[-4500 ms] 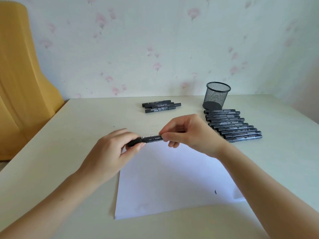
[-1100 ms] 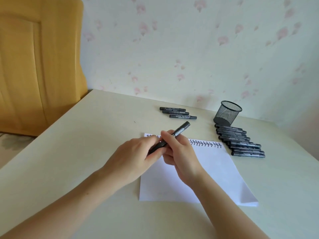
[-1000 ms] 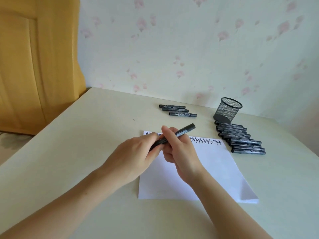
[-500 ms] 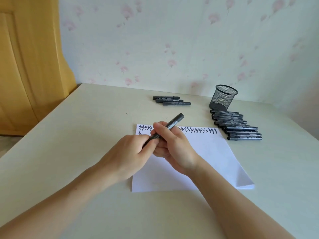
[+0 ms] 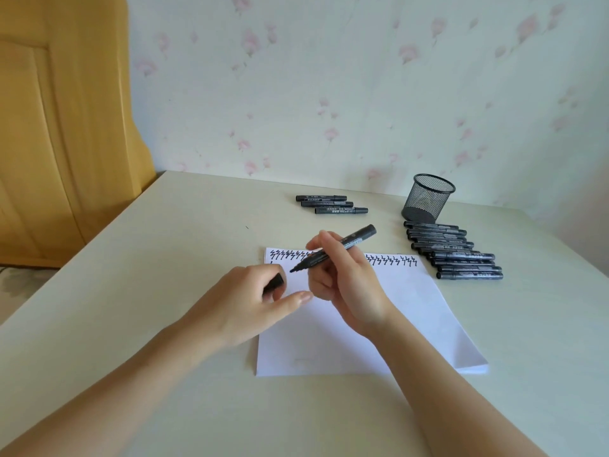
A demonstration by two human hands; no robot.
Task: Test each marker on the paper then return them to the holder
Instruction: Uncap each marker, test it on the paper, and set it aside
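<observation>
My right hand [image 5: 349,282] holds an uncapped black marker [image 5: 357,238] at a slant, its tip pointing down-left just above the white paper [image 5: 395,318]. My left hand [image 5: 253,298] grips the marker's black cap [image 5: 275,282], a short way left of the tip. A row of black zigzag marks [image 5: 392,259] runs along the paper's far edge. The black mesh holder [image 5: 427,198] stands at the back right. A row of several capped markers [image 5: 461,255] lies in front of it. Three more markers [image 5: 329,204] lie at the back centre.
The cream table [image 5: 164,258] meets a flowered wall at the back. A yellow wooden door [image 5: 59,127] stands at the left, beyond the table's left edge.
The cap has come off the marker: my left hand pulled it away to the left while my right hand kept the marker body. The tip is now bare above the paper.
</observation>
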